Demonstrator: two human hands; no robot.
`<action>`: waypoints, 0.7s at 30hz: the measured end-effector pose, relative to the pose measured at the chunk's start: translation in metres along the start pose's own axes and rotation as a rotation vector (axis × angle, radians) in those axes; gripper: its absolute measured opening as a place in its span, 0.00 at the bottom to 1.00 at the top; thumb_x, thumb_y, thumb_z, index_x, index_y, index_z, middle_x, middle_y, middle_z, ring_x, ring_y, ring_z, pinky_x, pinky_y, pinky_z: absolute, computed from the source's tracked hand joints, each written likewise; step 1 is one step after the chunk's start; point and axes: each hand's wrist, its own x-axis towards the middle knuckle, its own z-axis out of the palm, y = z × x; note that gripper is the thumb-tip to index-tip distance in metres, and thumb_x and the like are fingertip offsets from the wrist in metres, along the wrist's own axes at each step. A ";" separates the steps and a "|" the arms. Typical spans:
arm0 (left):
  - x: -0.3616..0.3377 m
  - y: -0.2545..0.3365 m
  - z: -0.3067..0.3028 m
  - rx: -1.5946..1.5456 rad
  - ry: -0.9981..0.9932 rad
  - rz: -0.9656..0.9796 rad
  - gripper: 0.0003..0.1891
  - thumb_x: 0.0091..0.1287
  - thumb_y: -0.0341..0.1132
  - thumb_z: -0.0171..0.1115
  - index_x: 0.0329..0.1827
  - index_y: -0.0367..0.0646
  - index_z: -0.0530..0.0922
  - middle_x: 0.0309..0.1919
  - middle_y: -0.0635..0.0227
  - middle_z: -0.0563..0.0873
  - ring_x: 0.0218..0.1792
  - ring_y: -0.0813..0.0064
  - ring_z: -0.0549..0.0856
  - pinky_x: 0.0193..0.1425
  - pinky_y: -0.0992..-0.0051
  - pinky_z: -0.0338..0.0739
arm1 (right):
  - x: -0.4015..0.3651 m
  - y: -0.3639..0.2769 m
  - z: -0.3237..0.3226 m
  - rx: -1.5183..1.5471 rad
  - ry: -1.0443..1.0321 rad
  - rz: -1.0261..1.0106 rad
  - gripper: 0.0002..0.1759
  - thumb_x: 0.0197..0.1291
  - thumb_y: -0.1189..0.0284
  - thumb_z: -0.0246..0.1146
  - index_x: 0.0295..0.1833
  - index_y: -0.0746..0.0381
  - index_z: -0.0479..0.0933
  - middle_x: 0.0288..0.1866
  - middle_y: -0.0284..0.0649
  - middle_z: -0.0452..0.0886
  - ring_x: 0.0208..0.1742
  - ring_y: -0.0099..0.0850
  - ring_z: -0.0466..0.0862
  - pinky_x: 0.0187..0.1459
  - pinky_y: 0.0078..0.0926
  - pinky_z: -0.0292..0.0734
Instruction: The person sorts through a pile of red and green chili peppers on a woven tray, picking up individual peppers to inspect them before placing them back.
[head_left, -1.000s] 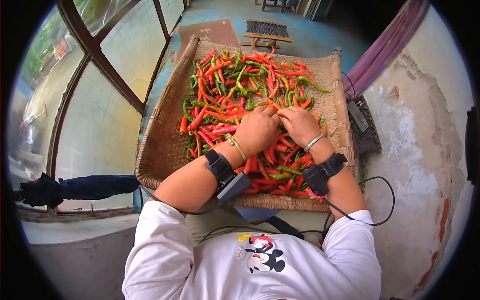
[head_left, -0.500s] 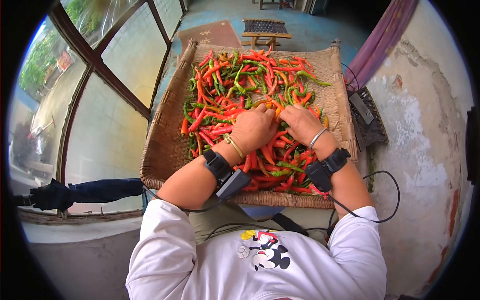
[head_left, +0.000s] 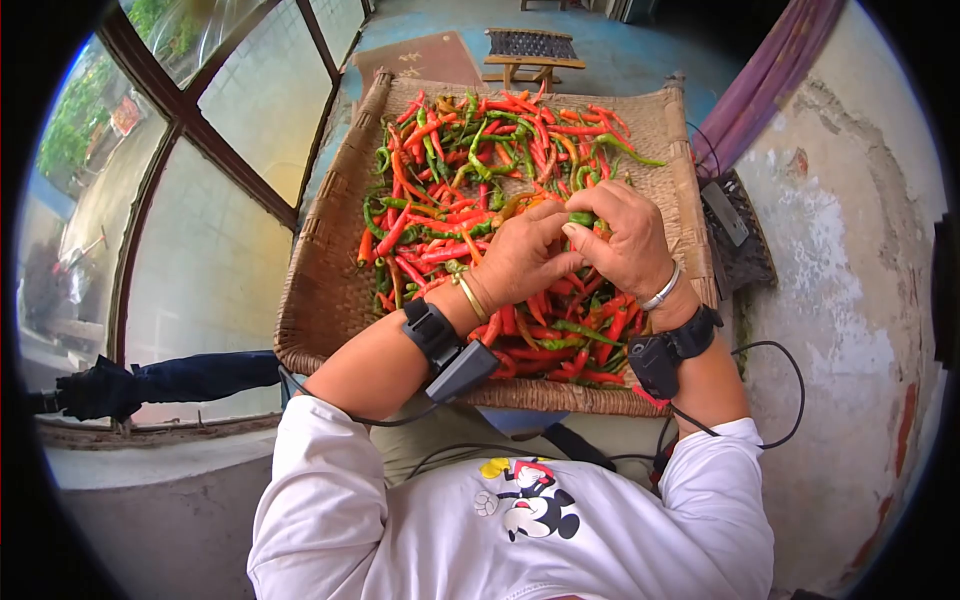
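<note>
A heap of red, orange and green chili peppers (head_left: 450, 235) lies in a shallow woven basket (head_left: 325, 285). My left hand (head_left: 525, 258), with a gold bangle at the wrist, is closed above the middle of the heap. Its fingers curl inward, and whatever they hold is hidden. Touching it from the right is my right hand (head_left: 625, 240), with a silver bangle. Its fingers are bent and closed, and a green chili pepper (head_left: 583, 218) shows between thumb and fingers. Below the hands, more peppers fill the near part of the basket.
A low woven-top stool (head_left: 530, 48) stands beyond the basket. Framed windows (head_left: 200, 290) and a dark folded umbrella (head_left: 210, 385) are on the left. A peeling wall (head_left: 830, 300) and purple curtain (head_left: 770, 80) are on the right. Cables (head_left: 790, 400) hang from my wrist devices.
My right hand has lifted and turned, its fingers now bent upward around a green chili pepper. The left hand has shifted slightly right, and the two hands have come together.
</note>
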 end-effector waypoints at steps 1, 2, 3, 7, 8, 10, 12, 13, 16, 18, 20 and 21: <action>-0.001 0.000 0.001 -0.030 0.007 0.016 0.15 0.52 0.35 0.64 0.40 0.39 0.74 0.32 0.61 0.74 0.30 0.60 0.78 0.33 0.68 0.73 | -0.001 -0.002 0.002 0.033 0.041 0.007 0.09 0.41 0.73 0.62 0.32 0.61 0.73 0.28 0.41 0.75 0.33 0.40 0.76 0.35 0.32 0.72; -0.001 0.000 0.001 -0.031 0.008 0.014 0.15 0.52 0.35 0.64 0.40 0.39 0.74 0.32 0.61 0.74 0.30 0.60 0.78 0.33 0.68 0.73 | -0.002 -0.003 0.002 0.034 0.039 0.007 0.09 0.41 0.73 0.62 0.32 0.61 0.73 0.28 0.41 0.75 0.33 0.40 0.76 0.35 0.32 0.72; 0.000 0.001 0.001 -0.078 -0.002 -0.016 0.14 0.53 0.34 0.63 0.41 0.39 0.74 0.31 0.61 0.75 0.30 0.60 0.78 0.33 0.69 0.73 | -0.003 -0.005 0.003 0.117 0.063 0.084 0.08 0.44 0.73 0.62 0.32 0.62 0.73 0.27 0.39 0.75 0.30 0.36 0.76 0.33 0.29 0.72; 0.001 0.009 0.000 -0.140 0.071 -0.066 0.12 0.55 0.33 0.62 0.41 0.39 0.75 0.27 0.60 0.78 0.30 0.61 0.78 0.32 0.72 0.73 | -0.004 -0.001 0.007 0.422 0.190 0.247 0.06 0.55 0.71 0.60 0.32 0.63 0.74 0.22 0.31 0.73 0.23 0.20 0.73 0.26 0.19 0.68; 0.001 0.012 -0.002 -0.141 0.073 -0.067 0.12 0.55 0.33 0.62 0.41 0.39 0.75 0.27 0.60 0.78 0.30 0.61 0.78 0.32 0.72 0.73 | -0.005 0.003 0.006 0.422 0.187 0.247 0.06 0.55 0.71 0.60 0.32 0.63 0.74 0.22 0.31 0.73 0.23 0.20 0.73 0.26 0.19 0.68; 0.001 0.015 -0.005 -0.250 0.003 -0.155 0.10 0.57 0.33 0.60 0.40 0.38 0.75 0.25 0.61 0.79 0.28 0.68 0.79 0.32 0.75 0.73 | -0.006 0.009 0.004 0.657 0.135 0.486 0.08 0.59 0.69 0.56 0.32 0.63 0.74 0.20 0.27 0.71 0.20 0.13 0.68 0.22 0.12 0.64; 0.000 0.008 -0.004 -0.339 -0.044 -0.164 0.11 0.60 0.35 0.57 0.42 0.38 0.75 0.25 0.67 0.79 0.26 0.75 0.77 0.31 0.77 0.72 | -0.005 0.009 0.004 0.769 0.135 0.547 0.10 0.60 0.67 0.56 0.32 0.62 0.74 0.20 0.26 0.71 0.18 0.12 0.66 0.19 0.10 0.60; 0.000 0.005 -0.003 -0.427 -0.091 -0.171 0.13 0.63 0.38 0.55 0.43 0.37 0.75 0.25 0.72 0.79 0.24 0.82 0.75 0.30 0.80 0.72 | -0.005 0.013 0.006 0.925 0.131 0.595 0.11 0.60 0.66 0.55 0.32 0.61 0.74 0.20 0.27 0.71 0.17 0.12 0.66 0.18 0.10 0.60; 0.000 0.002 -0.002 -0.623 -0.110 -0.198 0.15 0.66 0.43 0.50 0.42 0.38 0.76 0.24 0.75 0.79 0.21 0.86 0.72 0.26 0.84 0.69 | -0.008 0.020 0.007 1.195 0.092 0.669 0.11 0.61 0.64 0.54 0.33 0.60 0.73 0.20 0.27 0.71 0.16 0.13 0.65 0.17 0.09 0.59; 0.001 0.001 -0.010 -0.702 -0.182 -0.311 0.17 0.67 0.45 0.48 0.41 0.39 0.76 0.24 0.76 0.78 0.20 0.87 0.71 0.24 0.86 0.66 | -0.010 0.025 0.008 1.309 0.057 0.697 0.11 0.61 0.63 0.54 0.33 0.59 0.72 0.21 0.28 0.71 0.16 0.14 0.65 0.16 0.10 0.58; 0.003 0.002 -0.013 -0.781 -0.254 -0.424 0.18 0.68 0.47 0.46 0.40 0.41 0.76 0.24 0.76 0.78 0.19 0.89 0.69 0.22 0.88 0.63 | -0.011 0.030 0.010 1.299 0.011 0.694 0.12 0.61 0.61 0.54 0.36 0.59 0.73 0.22 0.29 0.72 0.17 0.14 0.66 0.16 0.09 0.58; 0.004 0.004 -0.014 -0.859 -0.239 -0.483 0.19 0.68 0.48 0.44 0.40 0.41 0.76 0.24 0.76 0.78 0.18 0.90 0.68 0.21 0.89 0.61 | -0.009 0.027 0.007 1.298 0.011 0.695 0.12 0.61 0.61 0.54 0.36 0.59 0.73 0.22 0.29 0.72 0.17 0.14 0.66 0.16 0.09 0.58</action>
